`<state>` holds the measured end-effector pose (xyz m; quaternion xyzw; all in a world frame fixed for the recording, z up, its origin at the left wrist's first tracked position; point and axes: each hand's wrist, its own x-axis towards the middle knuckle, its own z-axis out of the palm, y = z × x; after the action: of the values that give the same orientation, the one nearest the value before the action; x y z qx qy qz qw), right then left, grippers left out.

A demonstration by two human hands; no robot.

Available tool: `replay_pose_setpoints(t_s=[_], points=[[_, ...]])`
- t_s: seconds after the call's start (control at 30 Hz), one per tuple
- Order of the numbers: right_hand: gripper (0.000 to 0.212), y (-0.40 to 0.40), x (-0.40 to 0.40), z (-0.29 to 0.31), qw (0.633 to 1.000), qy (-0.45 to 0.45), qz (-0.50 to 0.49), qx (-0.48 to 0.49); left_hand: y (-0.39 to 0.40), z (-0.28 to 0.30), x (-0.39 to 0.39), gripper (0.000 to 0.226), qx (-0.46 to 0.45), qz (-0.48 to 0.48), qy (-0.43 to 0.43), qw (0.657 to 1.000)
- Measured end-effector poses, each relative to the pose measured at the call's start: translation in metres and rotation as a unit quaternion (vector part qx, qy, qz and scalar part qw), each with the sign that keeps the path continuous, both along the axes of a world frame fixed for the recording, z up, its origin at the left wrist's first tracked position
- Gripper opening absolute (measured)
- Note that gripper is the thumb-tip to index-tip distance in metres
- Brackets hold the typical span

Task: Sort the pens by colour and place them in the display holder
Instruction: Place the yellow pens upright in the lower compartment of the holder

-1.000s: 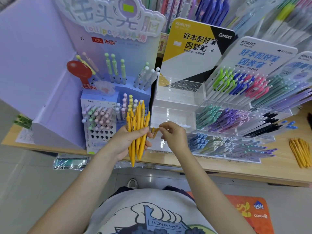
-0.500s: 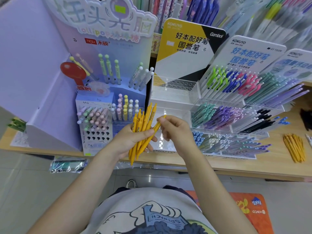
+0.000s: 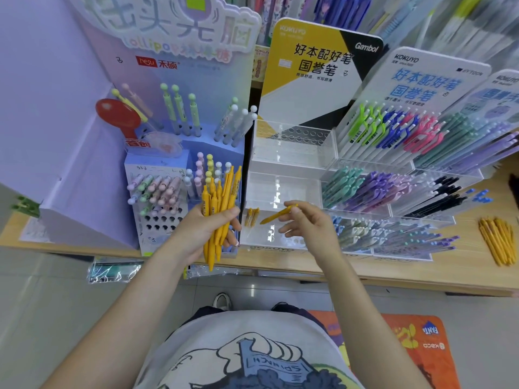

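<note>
My left hand (image 3: 202, 231) grips a bundle of several yellow pens (image 3: 220, 209), held upright in front of the blue lollipop-pen stand. My right hand (image 3: 306, 223) pinches one yellow pen (image 3: 276, 215) between thumb and fingers, its tip pointing left and down over the lowest tier of the clear acrylic display holder (image 3: 292, 153). Two yellow pens (image 3: 252, 217) stand in holes at the left end of that tier. The holder's upper tiers show rows of holes with no pens.
Right of the clear holder, more tiers (image 3: 393, 192) carry green, purple, black and blue pens. A loose pile of yellow pens (image 3: 498, 240) lies on the wooden counter (image 3: 421, 273) at far right. The blue lollipop-pen stand (image 3: 168, 192) is on the left.
My right hand has pulled one yellow pen out of the bundle and moved right with it, over the holder's lowest tier. The left hand has turned the bundle more upright.
</note>
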<state>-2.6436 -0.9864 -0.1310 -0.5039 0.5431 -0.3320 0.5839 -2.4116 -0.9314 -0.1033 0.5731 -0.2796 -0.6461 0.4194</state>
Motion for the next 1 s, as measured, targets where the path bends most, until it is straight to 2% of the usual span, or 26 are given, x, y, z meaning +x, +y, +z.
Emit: replay_pose_setpoints(t_s=[0.3, 0.83, 1.0], points=[[0.021, -0.006, 0.013, -0.012, 0.996, 0.076, 0.021, -0.029, -0.003, -0.004, 0.002, 0.017, 0.007, 0.011, 0.029, 0.999], [0.017, -0.005, 0.015, -0.013, 0.984, 0.15, 0.071, -0.065, -0.008, 0.0, -0.005, 0.014, 0.004, -0.012, 0.041, 0.999], [0.016, -0.005, 0.013, -0.008, 0.989, 0.126, 0.047, -0.063, -0.008, 0.004, -0.006, 0.02, 0.0, -0.01, 0.059, 0.998]])
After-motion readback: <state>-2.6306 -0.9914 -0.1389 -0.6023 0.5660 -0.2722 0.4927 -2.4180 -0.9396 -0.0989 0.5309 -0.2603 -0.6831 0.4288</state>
